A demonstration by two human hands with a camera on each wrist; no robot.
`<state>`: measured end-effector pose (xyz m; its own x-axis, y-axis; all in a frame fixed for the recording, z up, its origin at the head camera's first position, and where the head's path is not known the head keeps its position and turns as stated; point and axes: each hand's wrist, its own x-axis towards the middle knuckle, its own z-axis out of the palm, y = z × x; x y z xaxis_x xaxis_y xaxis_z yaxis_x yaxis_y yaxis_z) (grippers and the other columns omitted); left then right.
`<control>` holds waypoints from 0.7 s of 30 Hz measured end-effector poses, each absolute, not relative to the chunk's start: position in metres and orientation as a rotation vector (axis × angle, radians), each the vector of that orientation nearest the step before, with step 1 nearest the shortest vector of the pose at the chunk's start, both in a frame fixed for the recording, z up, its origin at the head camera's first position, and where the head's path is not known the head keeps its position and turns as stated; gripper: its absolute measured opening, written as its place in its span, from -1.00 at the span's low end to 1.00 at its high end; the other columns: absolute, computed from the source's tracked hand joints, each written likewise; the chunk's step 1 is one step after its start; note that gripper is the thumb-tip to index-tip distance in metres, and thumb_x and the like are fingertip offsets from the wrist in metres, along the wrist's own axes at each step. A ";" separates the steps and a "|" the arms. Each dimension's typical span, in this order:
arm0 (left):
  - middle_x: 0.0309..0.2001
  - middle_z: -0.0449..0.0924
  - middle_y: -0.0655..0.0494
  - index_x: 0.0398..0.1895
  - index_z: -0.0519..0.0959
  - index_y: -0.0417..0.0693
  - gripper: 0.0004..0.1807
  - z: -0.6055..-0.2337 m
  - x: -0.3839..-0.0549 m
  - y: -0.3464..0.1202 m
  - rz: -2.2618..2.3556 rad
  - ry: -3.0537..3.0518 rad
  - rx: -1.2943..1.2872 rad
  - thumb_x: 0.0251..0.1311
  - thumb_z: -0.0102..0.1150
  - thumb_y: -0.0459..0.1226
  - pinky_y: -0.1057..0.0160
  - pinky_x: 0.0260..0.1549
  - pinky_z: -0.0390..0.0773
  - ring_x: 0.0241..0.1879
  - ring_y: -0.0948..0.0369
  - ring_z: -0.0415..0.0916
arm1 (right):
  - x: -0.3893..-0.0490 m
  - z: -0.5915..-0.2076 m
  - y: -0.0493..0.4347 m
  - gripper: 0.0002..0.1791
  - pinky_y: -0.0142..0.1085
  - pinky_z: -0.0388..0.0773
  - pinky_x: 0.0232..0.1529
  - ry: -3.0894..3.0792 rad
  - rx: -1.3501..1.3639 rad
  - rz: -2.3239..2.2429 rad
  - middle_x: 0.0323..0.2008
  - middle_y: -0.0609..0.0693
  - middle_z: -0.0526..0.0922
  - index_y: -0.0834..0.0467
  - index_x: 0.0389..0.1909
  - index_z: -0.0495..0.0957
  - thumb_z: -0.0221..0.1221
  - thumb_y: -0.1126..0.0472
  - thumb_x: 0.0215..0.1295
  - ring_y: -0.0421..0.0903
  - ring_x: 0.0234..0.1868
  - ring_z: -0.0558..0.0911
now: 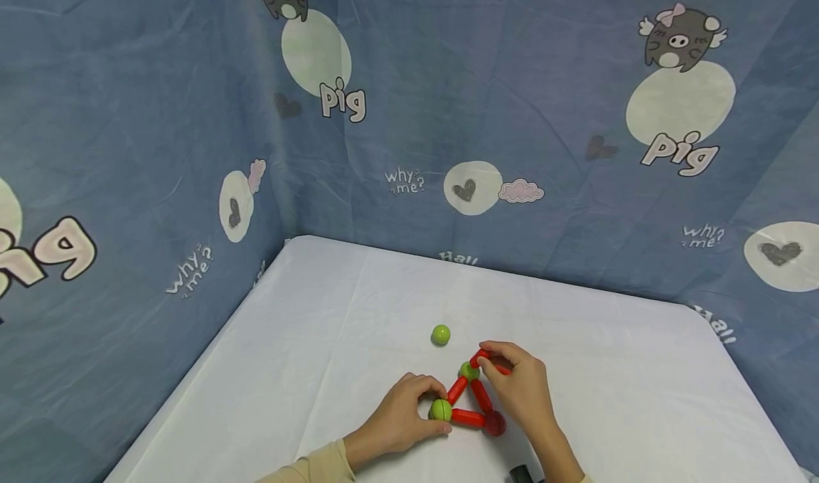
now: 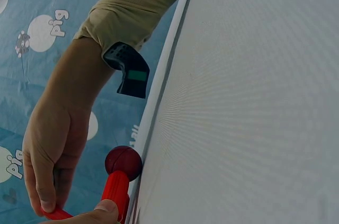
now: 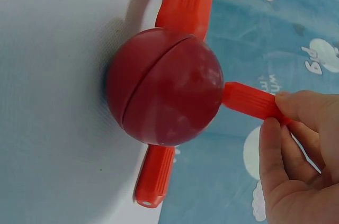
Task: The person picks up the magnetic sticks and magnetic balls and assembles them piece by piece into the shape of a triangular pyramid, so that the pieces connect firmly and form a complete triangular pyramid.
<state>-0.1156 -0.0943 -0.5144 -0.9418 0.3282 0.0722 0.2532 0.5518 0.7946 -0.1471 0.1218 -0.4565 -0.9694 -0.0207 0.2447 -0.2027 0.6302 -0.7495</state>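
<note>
A triangle of red rods lies on the table. One rod (image 1: 468,417) joins a green ball (image 1: 441,410) at left to a red ball (image 1: 495,423) at right; another green ball (image 1: 470,371) forms the far corner. My left hand (image 1: 399,412) grips the left green ball between thumb and fingers. With fingertips and thumb, my right hand (image 1: 521,387) pinches a short red rod (image 1: 478,357) at the far green ball. In the right wrist view, the red ball (image 3: 165,86) hides part of the structure. One more red rod (image 1: 502,370) shows partly behind my right hand.
A loose green ball (image 1: 441,334) rests on the white table (image 1: 358,305) beyond the triangle. Blue printed cloth (image 1: 409,113) hangs behind the table and along its left side. A black device (image 1: 521,474) shows at the right wrist.
</note>
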 end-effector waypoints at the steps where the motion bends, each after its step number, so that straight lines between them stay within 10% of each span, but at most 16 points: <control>1: -0.14 0.62 0.47 -0.14 0.62 0.30 -0.58 -0.514 -0.115 -0.094 1.360 2.693 0.509 -0.06 0.61 0.01 0.34 -0.03 0.49 -0.12 0.42 0.41 | -0.147 -0.457 0.122 -0.73 -0.27 0.73 -0.09 -2.640 0.185 1.252 -0.20 -0.06 0.80 0.10 -0.07 0.76 0.43 0.33 0.19 -0.16 -0.22 0.75; 21: -0.13 0.64 0.44 -0.14 0.62 0.27 -0.59 -0.513 -0.115 -0.095 1.375 2.684 0.523 -0.05 0.61 -0.01 0.34 -0.04 0.48 -0.11 0.39 0.41 | -0.148 -0.463 0.117 -0.72 -0.21 0.72 -0.05 -2.650 0.231 1.200 -0.23 -0.11 0.79 0.10 -0.09 0.76 0.45 0.34 0.16 -0.17 -0.21 0.76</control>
<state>-0.1147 -0.0948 -0.5126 -0.9385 0.3353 0.0827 0.2631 0.5389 0.8003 -0.1476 0.1171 -0.4626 -0.9627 -0.0509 0.2659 -0.2334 0.6536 -0.7200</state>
